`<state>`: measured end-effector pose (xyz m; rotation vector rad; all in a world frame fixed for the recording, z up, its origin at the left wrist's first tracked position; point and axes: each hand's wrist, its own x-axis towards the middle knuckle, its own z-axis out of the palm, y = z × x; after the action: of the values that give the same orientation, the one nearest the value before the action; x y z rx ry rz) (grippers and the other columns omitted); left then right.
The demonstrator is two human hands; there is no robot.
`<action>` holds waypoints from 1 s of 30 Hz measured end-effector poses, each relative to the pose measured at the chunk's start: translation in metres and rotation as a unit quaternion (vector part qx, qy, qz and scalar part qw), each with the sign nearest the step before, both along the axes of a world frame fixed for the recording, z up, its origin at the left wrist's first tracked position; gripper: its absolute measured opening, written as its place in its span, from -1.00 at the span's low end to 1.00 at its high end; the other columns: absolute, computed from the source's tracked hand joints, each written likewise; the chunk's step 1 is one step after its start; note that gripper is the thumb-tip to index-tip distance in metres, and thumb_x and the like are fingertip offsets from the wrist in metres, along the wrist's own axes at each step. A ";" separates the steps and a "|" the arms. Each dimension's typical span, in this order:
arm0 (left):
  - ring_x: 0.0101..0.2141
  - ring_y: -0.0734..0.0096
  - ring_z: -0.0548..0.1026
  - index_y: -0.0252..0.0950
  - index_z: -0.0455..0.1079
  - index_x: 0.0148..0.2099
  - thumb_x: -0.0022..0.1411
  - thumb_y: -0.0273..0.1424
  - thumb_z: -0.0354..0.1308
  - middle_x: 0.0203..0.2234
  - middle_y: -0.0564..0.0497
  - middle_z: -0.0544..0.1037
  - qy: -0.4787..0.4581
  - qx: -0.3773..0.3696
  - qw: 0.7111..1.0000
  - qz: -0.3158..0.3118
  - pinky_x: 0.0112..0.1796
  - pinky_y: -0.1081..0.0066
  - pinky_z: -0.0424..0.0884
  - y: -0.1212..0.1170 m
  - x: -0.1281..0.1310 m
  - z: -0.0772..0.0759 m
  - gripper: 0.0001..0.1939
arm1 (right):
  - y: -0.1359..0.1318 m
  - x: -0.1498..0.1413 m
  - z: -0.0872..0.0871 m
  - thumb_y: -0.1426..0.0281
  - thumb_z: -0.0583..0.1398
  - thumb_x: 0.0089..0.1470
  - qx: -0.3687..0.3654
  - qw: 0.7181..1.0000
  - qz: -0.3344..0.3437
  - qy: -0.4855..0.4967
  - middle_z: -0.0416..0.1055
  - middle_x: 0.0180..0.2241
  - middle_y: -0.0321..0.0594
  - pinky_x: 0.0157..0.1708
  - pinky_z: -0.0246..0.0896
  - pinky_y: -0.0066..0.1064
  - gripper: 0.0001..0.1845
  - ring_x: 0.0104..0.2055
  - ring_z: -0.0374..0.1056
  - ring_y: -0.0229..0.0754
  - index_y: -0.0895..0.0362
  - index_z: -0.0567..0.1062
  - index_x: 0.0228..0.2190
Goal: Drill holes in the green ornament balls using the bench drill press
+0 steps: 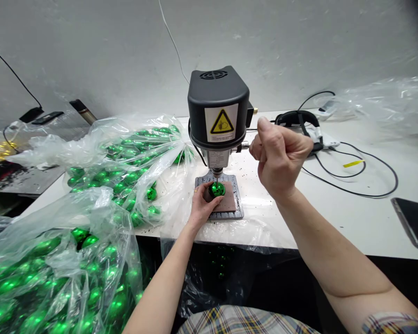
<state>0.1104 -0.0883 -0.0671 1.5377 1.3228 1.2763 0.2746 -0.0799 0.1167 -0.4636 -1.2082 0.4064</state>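
Note:
A shiny green Christmas ball (217,189) rests on a brown board (230,204) on the base of a small black bench drill press (216,99). My left hand (202,202) has its thumb and fingers curved round the ball's left and near sides. The drill bit (217,178) points straight down at the ball's top; I cannot tell how deep it reaches. To the right of the machine head, my right hand (280,150) is closed on the feed lever (244,145), whose grip end is hidden in the fist.
Clear plastic bags (101,199) full of green balls lie on the left, one hanging near the table edge. A black headset (299,121) with looped cable (362,192) sits at right, and a phone (413,222) lies near the right edge. Dark shavings dot the white table (327,218).

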 end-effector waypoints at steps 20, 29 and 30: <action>0.02 0.10 0.48 -0.23 0.44 0.07 0.02 -0.30 0.45 -0.06 -0.14 0.52 0.014 0.008 1.000 -0.005 0.08 0.11 0.37 0.003 -0.001 0.000 -0.45 | 0.004 0.007 -0.043 0.58 0.18 0.06 0.184 0.978 -0.027 -0.090 -0.05 -0.74 -0.41 -0.67 -0.11 -0.39 -0.47 -0.70 -0.04 -0.40 0.14 0.00 -0.73; -0.10 0.20 0.48 -0.23 0.38 -0.06 0.02 -0.30 0.41 -0.16 -0.07 0.51 0.028 0.015 0.997 0.072 -0.08 0.25 0.40 -0.029 0.000 0.026 -0.56 | 0.027 -0.001 0.041 0.19 0.36 0.00 -0.109 0.991 0.044 0.059 0.08 -0.74 -0.39 -0.77 -0.27 -0.33 -0.47 -0.73 -0.08 -0.37 0.06 0.23 -0.75; -0.15 0.23 0.48 -0.21 0.38 -0.07 0.03 -0.32 0.39 -0.19 -0.05 0.51 0.046 0.014 0.997 0.061 -0.13 0.28 0.40 -0.041 -0.004 0.034 -0.59 | 0.030 0.000 0.044 0.18 0.38 -0.03 -0.120 0.990 0.053 0.057 0.07 -0.74 -0.40 -0.79 -0.27 -0.33 -0.47 -0.73 -0.09 -0.37 0.06 0.23 -0.75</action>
<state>0.1069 -0.1296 -0.0327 1.5716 1.4826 1.3187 0.2743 -0.0500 0.1602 -0.5763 -1.0794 0.6659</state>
